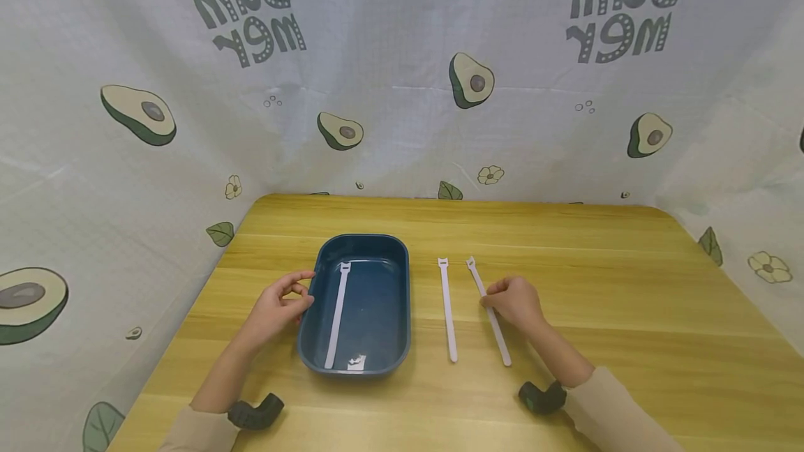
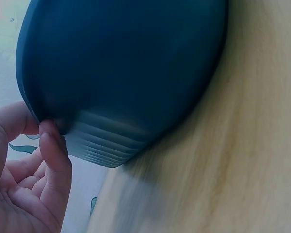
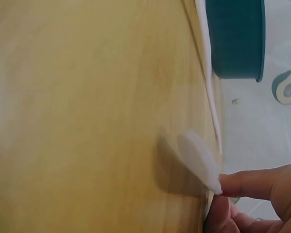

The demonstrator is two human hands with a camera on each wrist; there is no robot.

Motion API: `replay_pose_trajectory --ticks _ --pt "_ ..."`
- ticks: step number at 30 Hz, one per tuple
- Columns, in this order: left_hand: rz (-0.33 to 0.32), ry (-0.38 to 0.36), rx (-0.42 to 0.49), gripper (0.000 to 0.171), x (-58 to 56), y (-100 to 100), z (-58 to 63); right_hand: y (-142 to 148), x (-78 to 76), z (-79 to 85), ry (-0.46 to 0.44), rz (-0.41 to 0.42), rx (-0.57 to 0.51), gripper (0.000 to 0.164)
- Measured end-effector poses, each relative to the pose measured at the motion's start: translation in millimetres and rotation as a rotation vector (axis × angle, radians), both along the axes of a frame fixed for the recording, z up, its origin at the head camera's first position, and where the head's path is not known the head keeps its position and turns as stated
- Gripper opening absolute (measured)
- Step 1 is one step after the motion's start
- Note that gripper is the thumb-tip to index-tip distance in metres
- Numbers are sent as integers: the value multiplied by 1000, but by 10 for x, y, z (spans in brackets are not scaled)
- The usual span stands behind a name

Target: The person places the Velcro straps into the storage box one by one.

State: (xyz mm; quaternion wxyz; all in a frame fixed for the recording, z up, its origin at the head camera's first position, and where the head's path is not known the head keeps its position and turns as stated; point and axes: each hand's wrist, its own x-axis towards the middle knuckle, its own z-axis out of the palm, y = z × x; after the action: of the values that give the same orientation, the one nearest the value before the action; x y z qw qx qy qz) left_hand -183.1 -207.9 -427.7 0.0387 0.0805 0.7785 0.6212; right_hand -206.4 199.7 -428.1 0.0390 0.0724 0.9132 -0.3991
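Observation:
On the left, my left hand (image 1: 276,307) pinches the near-left rim of a dark blue plastic tray (image 1: 373,316) between thumb and finger, as the left wrist view also shows. Inside the tray lies one pale white hook-and-loop cable tie (image 1: 338,316), lengthwise along the left side. My right hand (image 1: 516,303) pinches a second cable tie (image 1: 498,337) near its middle, to the right of the tray. In the right wrist view this tie's end (image 3: 200,158) rises above the tabletop with a shadow beside it. A third cable tie (image 1: 449,316) lies straight between tray and right hand.
The wood-grain table (image 1: 628,298) has rounded far corners. A pale curtain (image 1: 402,33) printed with avocados hangs behind it and at both sides. Dark curved pieces (image 1: 256,411) sit at both wrists, near the table's front.

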Motion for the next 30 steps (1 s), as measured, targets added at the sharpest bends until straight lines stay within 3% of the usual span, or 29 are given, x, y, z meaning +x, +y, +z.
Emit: replay_pose_trajectory --ticks 18,30 --pt "5 -2 -6 43 -3 2 -3 11 47 154 -120 -56 -376 26" --pt "4 0 -5 42 -1 1 -8 -31 83 227 -104 -19 -497 29"
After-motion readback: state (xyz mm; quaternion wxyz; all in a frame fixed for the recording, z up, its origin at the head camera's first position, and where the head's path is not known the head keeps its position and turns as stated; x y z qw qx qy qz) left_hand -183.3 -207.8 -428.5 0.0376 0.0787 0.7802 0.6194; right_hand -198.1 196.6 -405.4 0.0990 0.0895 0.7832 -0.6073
